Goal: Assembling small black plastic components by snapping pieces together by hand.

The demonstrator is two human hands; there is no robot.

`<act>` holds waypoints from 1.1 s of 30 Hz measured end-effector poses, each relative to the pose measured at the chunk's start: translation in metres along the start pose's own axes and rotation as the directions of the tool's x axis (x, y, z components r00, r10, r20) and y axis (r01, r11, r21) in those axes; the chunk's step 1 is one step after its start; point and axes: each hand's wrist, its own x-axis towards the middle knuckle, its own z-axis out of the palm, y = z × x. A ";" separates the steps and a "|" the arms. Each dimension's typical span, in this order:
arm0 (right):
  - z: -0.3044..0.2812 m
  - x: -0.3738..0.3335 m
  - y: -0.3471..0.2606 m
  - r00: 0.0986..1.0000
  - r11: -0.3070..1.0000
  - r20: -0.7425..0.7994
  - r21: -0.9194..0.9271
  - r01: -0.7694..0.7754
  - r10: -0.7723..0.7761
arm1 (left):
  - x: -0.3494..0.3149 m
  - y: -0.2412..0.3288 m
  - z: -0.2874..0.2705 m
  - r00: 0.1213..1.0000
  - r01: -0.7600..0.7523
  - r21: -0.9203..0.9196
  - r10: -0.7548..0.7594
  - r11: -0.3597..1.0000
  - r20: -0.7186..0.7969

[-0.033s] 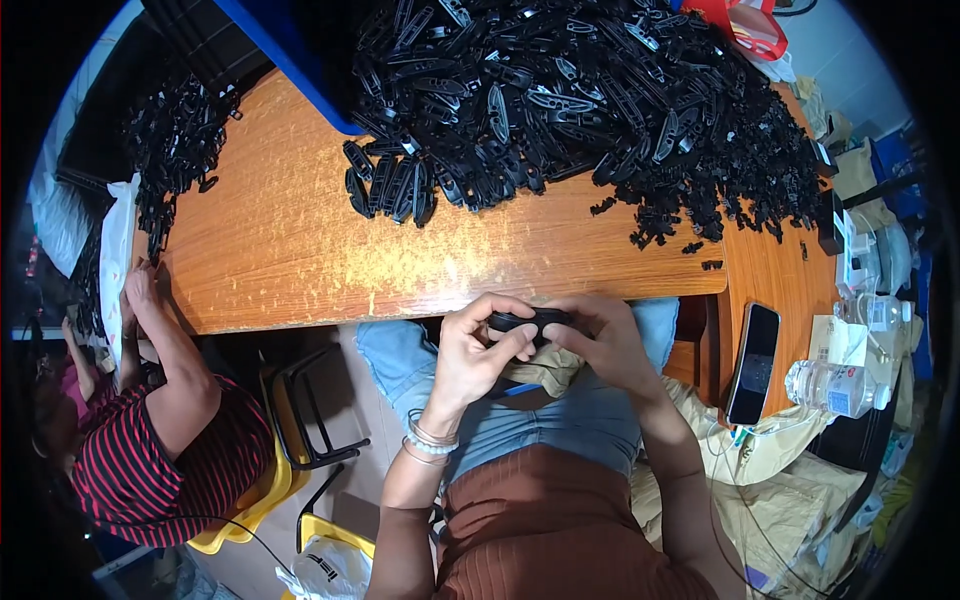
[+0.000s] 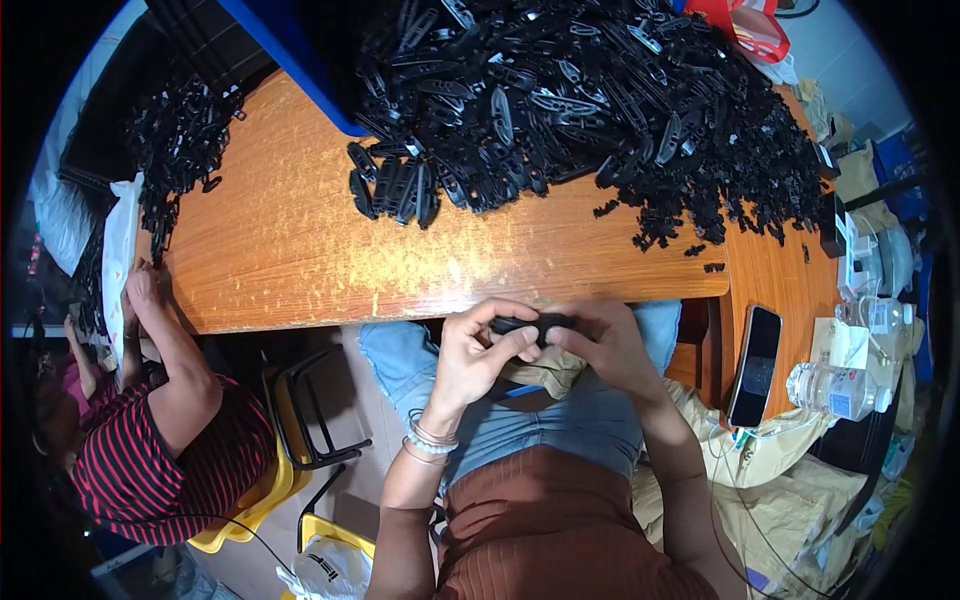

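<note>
Just off the table's near edge, above my lap, both my hands grip one black elongated plastic part. My left hand pinches its left end between thumb and fingers. My right hand closes round its right end, with the thumb pressed on it, and the fingers hide much of that end. Below the hands a khaki cloth or bag lies on my lap. A large heap of similar black plastic parts covers the far side of the wooden table, with smaller black pieces at its right.
A blue bin stands at the far left of the heap. To the right lie a phone and a clear plastic bottle. On the left, a person in a striped top works at another black pile.
Both hands keep their hold on the black plastic part, with only slight finger movement. The whole view has shifted a few pixels.
</note>
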 end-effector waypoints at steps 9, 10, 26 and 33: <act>-0.010 -0.001 0.016 0.970 0.961 0.054 -0.131 0.242 -0.236 | 0.107 0.015 -0.139 0.664 -0.086 0.757 0.604 0.647 -0.441; -0.018 0.006 0.019 0.970 0.959 0.042 -0.146 0.241 -0.237 | 0.125 0.018 -0.149 0.677 -0.052 0.865 0.654 0.500 -0.337; -0.058 0.057 0.010 0.737 0.361 -0.136 -0.920 0.154 -0.662 | 0.108 0.006 -0.118 0.705 -0.048 0.896 0.651 0.441 -0.283; -0.019 0.039 0.015 0.758 0.814 -0.448 -0.552 0.184 -0.475 | 0.099 0.013 -0.125 0.349 -0.093 0.969 0.919 0.230 -0.184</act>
